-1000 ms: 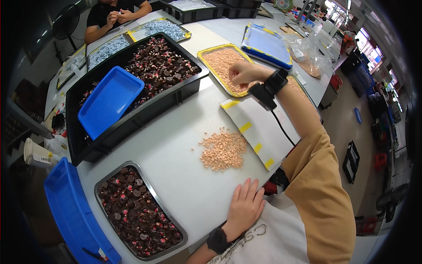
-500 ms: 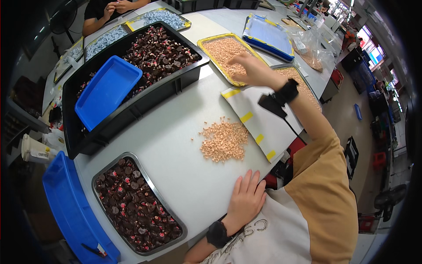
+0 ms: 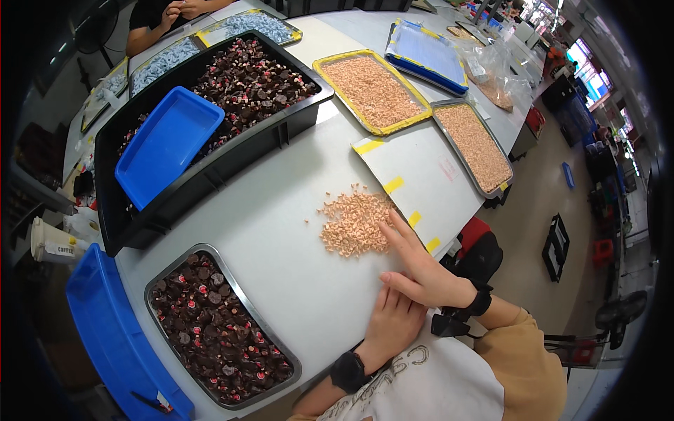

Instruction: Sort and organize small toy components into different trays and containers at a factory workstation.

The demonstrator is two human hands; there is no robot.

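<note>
A loose pile of small peach-coloured pieces (image 3: 357, 228) lies on the white table. My right hand (image 3: 425, 270) is open, fingers stretched out, with its fingertips at the pile's right edge. My left hand (image 3: 393, 323) rests flat near the table's front edge, below the right one, which hides part of its fingers. I see nothing held in either hand. Beside the pile is a white board (image 3: 428, 175) with yellow tape along its edge. Two trays of the same peach pieces stand beyond: a yellow-rimmed tray (image 3: 423, 116) and a metal-rimmed tray (image 3: 507, 188).
At the front left sits a metal tray (image 3: 232, 282) of dark brown and red small parts. A big black bin (image 3: 210, 172) holds similar parts and a blue tray (image 3: 168, 144). A blue tub (image 3: 105, 309) is at the far left. Across the table are another person's hands (image 3: 181, 10).
My right hand has come back from the yellow-rimmed tray, down and toward me, to the edge of the loose pile. My left hand has stayed in place.
</note>
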